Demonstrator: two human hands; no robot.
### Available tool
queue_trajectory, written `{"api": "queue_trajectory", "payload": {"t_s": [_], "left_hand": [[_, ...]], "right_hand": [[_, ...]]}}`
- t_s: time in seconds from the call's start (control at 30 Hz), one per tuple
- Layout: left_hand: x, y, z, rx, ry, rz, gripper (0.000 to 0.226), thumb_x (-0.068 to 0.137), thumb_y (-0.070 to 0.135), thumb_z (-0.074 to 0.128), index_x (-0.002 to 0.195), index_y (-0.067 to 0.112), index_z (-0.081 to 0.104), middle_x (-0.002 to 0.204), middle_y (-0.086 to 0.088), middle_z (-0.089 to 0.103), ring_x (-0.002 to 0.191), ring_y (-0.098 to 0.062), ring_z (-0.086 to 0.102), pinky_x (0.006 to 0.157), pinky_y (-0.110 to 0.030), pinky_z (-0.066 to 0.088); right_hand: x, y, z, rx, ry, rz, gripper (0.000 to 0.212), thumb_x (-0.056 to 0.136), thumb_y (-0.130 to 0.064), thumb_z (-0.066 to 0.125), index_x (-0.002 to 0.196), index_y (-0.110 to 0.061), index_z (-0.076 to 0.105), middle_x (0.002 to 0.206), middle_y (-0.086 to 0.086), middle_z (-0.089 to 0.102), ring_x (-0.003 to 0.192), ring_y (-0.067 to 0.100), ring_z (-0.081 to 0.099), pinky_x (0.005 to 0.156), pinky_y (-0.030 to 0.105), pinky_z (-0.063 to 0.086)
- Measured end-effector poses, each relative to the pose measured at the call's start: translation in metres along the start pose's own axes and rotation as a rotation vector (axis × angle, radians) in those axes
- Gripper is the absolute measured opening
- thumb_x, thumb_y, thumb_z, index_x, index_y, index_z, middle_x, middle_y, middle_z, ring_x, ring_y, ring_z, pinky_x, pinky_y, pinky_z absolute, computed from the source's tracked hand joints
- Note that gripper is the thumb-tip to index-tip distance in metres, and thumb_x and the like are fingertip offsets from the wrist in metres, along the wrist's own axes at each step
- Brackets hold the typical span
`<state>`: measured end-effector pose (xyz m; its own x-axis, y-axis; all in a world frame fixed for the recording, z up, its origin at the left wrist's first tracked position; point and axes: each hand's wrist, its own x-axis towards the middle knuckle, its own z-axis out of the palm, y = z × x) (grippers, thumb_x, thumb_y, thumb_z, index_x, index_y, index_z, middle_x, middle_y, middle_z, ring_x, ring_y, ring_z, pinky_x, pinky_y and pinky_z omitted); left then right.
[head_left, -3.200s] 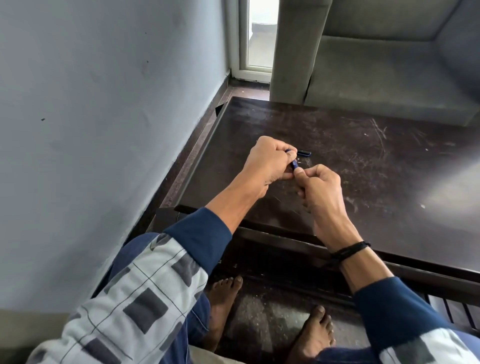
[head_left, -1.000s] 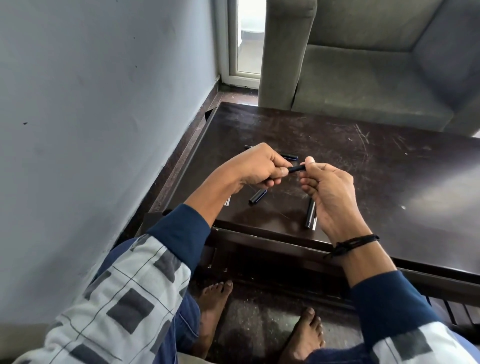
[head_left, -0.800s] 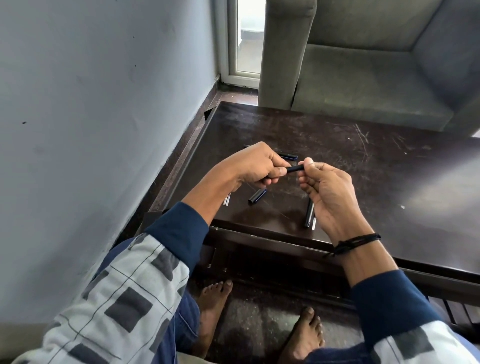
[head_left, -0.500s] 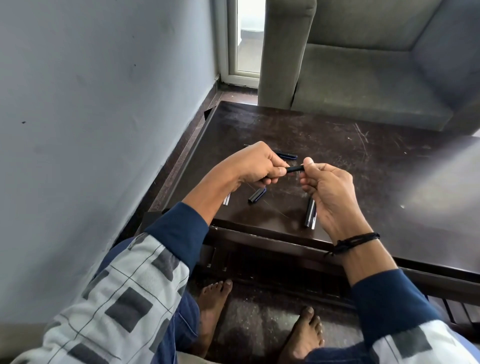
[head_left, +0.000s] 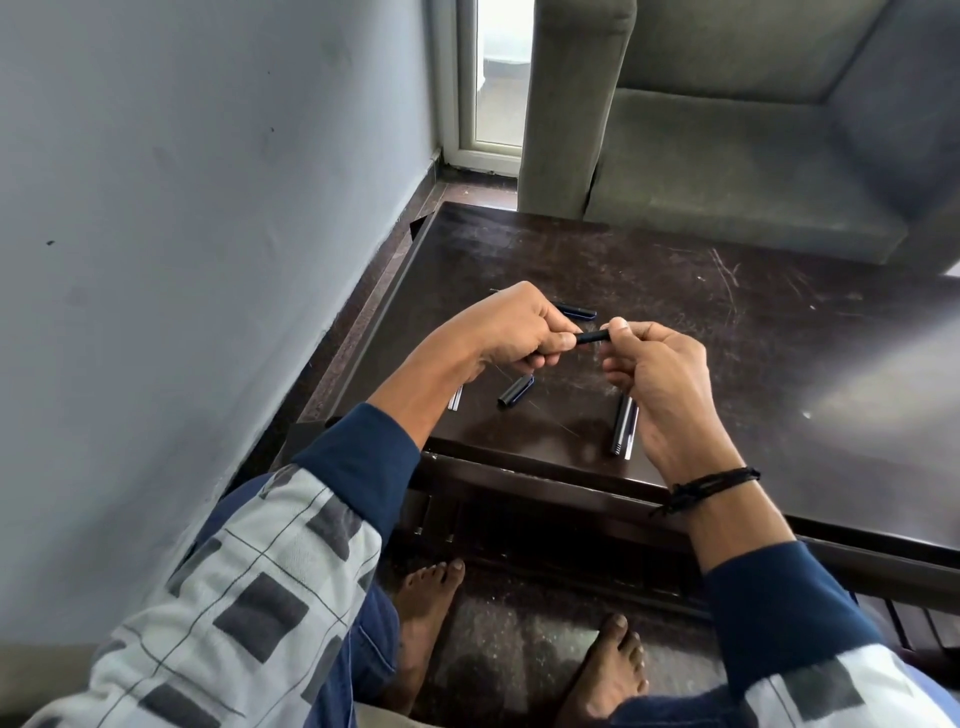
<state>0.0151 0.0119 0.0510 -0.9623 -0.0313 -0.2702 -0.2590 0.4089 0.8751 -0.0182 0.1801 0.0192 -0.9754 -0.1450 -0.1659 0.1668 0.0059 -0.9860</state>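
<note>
Near the front edge of the scratched dark table (head_left: 753, 364) lay a ribbed black barrel (head_left: 621, 426) and a short cylindrical cap (head_left: 515, 391). Above them, the left hand (head_left: 511, 332) and the right hand (head_left: 654, 374) each pinched one end of a slim, smooth black pen tube (head_left: 592, 338), held level over the tabletop. Beyond stood a grey fabric sofa (head_left: 727, 156).

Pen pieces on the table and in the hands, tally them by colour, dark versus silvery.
Dark: 4, the held piece pinched between left hand and right hand, the clip cap, the short tube, the long barrel.
Silvery: 2, the left silvery piece by the forearm, the right silvery piece beside the long barrel.
Total: 6.
</note>
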Motion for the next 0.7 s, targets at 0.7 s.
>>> {"api": "queue_trajectory", "payload": {"t_s": [0.7], "left_hand": [[-0.0019,0.0021,0.0000,0.030,0.010,0.004,0.022,0.099,0.008,0.059,0.116,0.010,0.073,0.070,-0.006,0.058,0.054,-0.007,0.047,0.055,-0.017,0.044]], "right_hand": [[0.0019,0.0030,-0.0001,-0.031,-0.012,0.000,0.022,0.095,-0.029,0.073,0.080,-0.013,0.069,0.070,0.001,0.066,0.059,0.008,0.056,0.056,0.022,0.046]]}}
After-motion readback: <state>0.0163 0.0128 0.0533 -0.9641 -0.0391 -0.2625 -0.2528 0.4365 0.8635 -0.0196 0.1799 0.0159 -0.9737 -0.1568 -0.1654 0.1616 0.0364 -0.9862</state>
